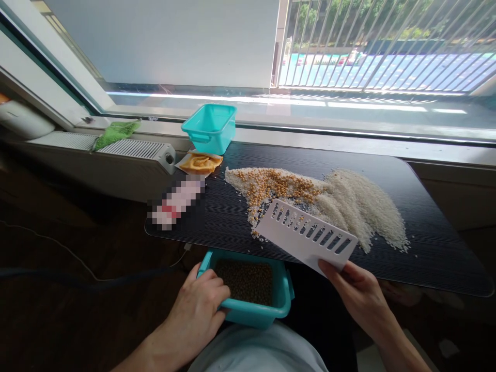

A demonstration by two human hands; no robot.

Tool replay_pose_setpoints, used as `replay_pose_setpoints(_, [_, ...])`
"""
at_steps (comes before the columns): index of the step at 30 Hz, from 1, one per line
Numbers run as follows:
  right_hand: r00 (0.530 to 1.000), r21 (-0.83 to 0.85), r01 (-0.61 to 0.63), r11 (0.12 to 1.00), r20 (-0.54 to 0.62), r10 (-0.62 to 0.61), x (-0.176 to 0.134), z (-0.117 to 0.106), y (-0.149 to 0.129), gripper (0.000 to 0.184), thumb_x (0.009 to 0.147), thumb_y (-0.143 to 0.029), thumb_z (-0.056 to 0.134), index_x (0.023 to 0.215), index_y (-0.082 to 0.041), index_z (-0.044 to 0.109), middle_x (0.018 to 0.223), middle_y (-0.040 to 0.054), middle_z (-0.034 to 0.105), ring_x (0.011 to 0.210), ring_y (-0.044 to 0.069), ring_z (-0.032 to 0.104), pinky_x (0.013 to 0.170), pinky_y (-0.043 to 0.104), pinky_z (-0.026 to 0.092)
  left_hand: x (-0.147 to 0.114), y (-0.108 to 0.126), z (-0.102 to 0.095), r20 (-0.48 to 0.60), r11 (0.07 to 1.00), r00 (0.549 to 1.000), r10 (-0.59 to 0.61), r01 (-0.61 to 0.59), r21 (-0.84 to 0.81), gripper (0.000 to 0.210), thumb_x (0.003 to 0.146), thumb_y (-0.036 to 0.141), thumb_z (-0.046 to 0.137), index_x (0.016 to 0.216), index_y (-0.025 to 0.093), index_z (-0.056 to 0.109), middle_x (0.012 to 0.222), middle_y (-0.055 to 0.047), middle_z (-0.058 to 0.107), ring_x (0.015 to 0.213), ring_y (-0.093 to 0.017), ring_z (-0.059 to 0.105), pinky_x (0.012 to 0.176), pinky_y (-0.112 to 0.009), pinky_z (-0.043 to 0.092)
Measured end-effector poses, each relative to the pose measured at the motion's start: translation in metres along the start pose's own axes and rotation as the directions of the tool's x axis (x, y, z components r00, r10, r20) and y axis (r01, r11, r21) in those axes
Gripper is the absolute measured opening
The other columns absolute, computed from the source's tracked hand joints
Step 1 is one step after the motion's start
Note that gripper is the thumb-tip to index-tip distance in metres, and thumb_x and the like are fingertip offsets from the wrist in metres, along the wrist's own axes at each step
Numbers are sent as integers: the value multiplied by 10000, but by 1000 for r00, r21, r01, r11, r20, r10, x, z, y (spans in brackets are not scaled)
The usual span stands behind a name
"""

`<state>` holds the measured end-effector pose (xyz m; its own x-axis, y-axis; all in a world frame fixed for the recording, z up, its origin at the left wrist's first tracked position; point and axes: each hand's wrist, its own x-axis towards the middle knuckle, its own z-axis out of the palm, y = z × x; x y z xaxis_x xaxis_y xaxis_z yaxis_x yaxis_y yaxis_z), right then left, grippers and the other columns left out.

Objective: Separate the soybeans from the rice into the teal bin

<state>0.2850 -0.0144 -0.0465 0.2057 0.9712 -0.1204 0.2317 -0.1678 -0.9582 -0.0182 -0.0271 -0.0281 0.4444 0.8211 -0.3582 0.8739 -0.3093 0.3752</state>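
Note:
My left hand point(205, 302) grips the left rim of a teal plastic bin point(258, 312), which sits just below the table's front edge, close to my body. Small dark greenish grains or beans point(248, 281) cover the inside of that bin. In my right hand point(354, 287) is a flat white slotted plate point(302, 232), held by its right end between thumb and fingers. Its slotted edge is over the table, beside a spread of white rice point(360, 206). Yellow-orange beans or peas point(275, 183) lie mixed through the left part of the rice.
A second teal bin point(213, 126) stands at the back left of the dark table point(426, 248). Near it lie an orange-and-white packet point(201, 163) and a blurred-out pink-white item point(176, 204). A green cloth point(116, 133) hangs on the radiator point(139, 150). Windows rise behind.

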Motion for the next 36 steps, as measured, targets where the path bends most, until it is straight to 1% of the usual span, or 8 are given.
replay_pose_setpoints(3, [1000, 3, 7, 1000, 29, -7, -1, 0, -1, 429, 681, -573, 768, 927, -224, 812, 923, 56, 792, 847, 306, 756, 832, 411, 611, 0, 0, -1, 3, 1000, 1000, 4, -4, -1, 146, 757, 89, 567, 665, 190, 617, 746, -10, 657, 875, -213, 570, 1008, -489, 326])
replay_pose_setpoints(8, [1000, 5, -6, 1000, 15, 6, 2, 3, 0, 498, 655, -630, 758, 924, -214, 813, 924, 68, 791, 832, 312, 753, 822, 417, 611, 1, -1, 0, -25, 1000, 999, 20, -20, -2, 157, 754, 80, 563, 662, 194, 618, 734, -7, 653, 862, -212, 569, 1007, -494, 332])
replay_pose_setpoints(10, [999, -4, -18, 1000, 47, 18, 2, 3, 0, 509, 662, -635, 750, 933, -209, 812, 934, 72, 790, 850, 319, 750, 829, 422, 608, 1, -3, 1, -35, 1000, 999, 27, -27, 0, 158, 757, 80, 563, 666, 197, 619, 734, -5, 653, 858, -210, 568, 1011, -494, 333])
replay_pose_setpoints(13, [994, -13, -36, 999, 102, 37, 1, 1, 3, 477, 697, -603, 741, 967, -216, 807, 972, 64, 786, 909, 323, 742, 865, 422, 596, 2, -4, 2, -37, 1000, 999, 20, -20, 4, 151, 755, 85, 574, 664, 196, 619, 740, -8, 658, 868, -216, 568, 1016, -497, 334])
replay_pose_setpoints(18, [992, 0, -54, 999, 111, 53, 1, -4, 7, 443, 720, -564, 744, 997, -222, 800, 997, 53, 783, 935, 316, 737, 893, 423, 584, 1, -3, 1, -29, 1000, 1000, 2, -2, 5, 147, 754, 79, 579, 672, 193, 623, 748, -10, 659, 880, -218, 570, 1023, -503, 328])
replay_pose_setpoints(27, [992, -13, -19, 1000, 122, 20, -6, 6, 0, 472, 696, -601, 741, 971, -223, 807, 956, 60, 790, 881, 310, 746, 852, 415, 599, 2, -6, 2, -49, 1000, 999, 10, -9, 21, 145, 753, 86, 580, 672, 199, 623, 745, -7, 656, 876, -216, 567, 1027, -485, 327])
replay_pose_setpoints(30, [988, -14, -21, 1000, 154, 23, -8, 6, 2, 442, 727, -567, 734, 1001, -227, 799, 994, 58, 782, 922, 316, 740, 891, 428, 580, 1, -6, 1, -44, 1000, 999, 6, -5, 18, 148, 764, 88, 572, 680, 198, 625, 751, -8, 659, 883, -218, 566, 1040, -502, 307])
replay_pose_setpoints(36, [978, 22, -16, 1000, 206, 11, -14, 8, 0, 367, 763, -503, 733, 1006, -235, 798, 1000, 54, 780, 932, 313, 740, 877, 406, 587, 0, -4, -1, -29, 1000, 1000, -6, 6, 12, 147, 777, 94, 571, 686, 195, 628, 765, -10, 665, 900, -218, 571, 1053, -506, 293])
